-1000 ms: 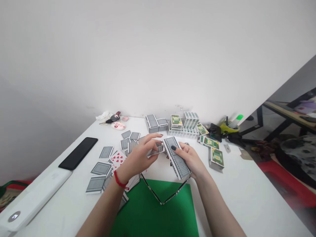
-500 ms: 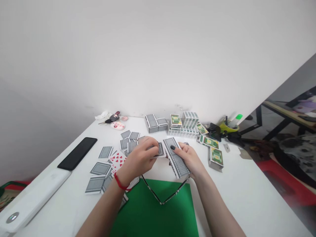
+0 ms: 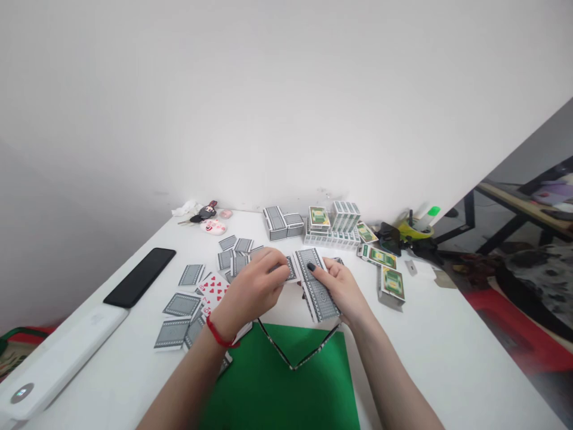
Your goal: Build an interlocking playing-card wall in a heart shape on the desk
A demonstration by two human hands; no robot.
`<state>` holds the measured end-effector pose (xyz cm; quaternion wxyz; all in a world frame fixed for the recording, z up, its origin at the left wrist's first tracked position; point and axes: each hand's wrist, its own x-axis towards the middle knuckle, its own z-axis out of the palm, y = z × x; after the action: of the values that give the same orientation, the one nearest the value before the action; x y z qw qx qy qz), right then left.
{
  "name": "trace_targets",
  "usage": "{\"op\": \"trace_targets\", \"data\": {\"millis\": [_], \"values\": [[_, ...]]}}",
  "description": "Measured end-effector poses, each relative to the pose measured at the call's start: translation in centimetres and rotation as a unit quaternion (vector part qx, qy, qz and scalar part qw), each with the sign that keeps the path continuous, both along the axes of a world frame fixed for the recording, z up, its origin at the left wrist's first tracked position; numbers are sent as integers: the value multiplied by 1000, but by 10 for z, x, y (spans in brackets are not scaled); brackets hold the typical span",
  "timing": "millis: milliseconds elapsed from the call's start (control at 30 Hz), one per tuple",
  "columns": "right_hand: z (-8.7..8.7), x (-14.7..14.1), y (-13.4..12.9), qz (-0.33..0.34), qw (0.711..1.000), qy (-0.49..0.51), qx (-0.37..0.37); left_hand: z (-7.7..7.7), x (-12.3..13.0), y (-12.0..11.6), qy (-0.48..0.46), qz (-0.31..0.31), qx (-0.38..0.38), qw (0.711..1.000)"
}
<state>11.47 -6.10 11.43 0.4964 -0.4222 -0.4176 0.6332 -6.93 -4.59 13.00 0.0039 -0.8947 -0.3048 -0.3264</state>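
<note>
In my right hand [image 3: 342, 285] a grey-backed stack of playing cards [image 3: 317, 289] is gripped, thumb with dark nail across the top card. My left hand [image 3: 264, 280], a red cord at its wrist, pinches another grey-backed playing card [image 3: 292, 270] whose end reaches the stack's left edge. Loose playing cards [image 3: 182, 304] lie scattered left of and behind my left hand, mostly face down. A heart card [image 3: 213, 288] among them is face up. Below my hands a patterned strap [image 3: 293, 367] hangs in a V over a green mat [image 3: 286, 397].
Squared card stacks [image 3: 274, 222] and boxed decks [image 3: 333, 239] stand along the wall. Several green-and-yellow card boxes [image 3: 392, 283] lie to the right. A black phone [image 3: 141, 278] and a long white device [image 3: 67, 358] rest at left. Keys and a pink item [image 3: 213, 227] sit at the back.
Both hands keep their holds on the cards. The stack in my right hand has tilted slightly and shifted a little to the left. The scattered cards lie as before.
</note>
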Motion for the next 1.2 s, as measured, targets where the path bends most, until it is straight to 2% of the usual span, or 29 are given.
{"op": "trace_targets", "data": {"millis": [400, 533, 733, 833, 967, 1067, 1200], "values": [[-3, 1, 0, 26, 1000, 1, -4, 0, 4, -1, 22, 16, 15, 1000], [-2, 2, 1, 32, 999, 11, -21, 0, 5, -1, 43, 26, 42, 998], [2, 7, 2, 41, 997, 9, -67, -1, 3, -1, 72, 4, 93, 993], [1, 7, 2, 48, 997, 8, -64, -3, 5, -1, 76, -2, 96, 993], [-2, 1, 1, 52, 998, -1, -39, -7, 10, -1, 60, -6, 83, 995], [-5, -3, 0, 46, 999, 0, -13, -5, 12, -4, 20, -15, 52, 998], [-6, -1, 1, 29, 999, 2, 19, 5, 6, -7, -82, -5, -69, 994]]}}
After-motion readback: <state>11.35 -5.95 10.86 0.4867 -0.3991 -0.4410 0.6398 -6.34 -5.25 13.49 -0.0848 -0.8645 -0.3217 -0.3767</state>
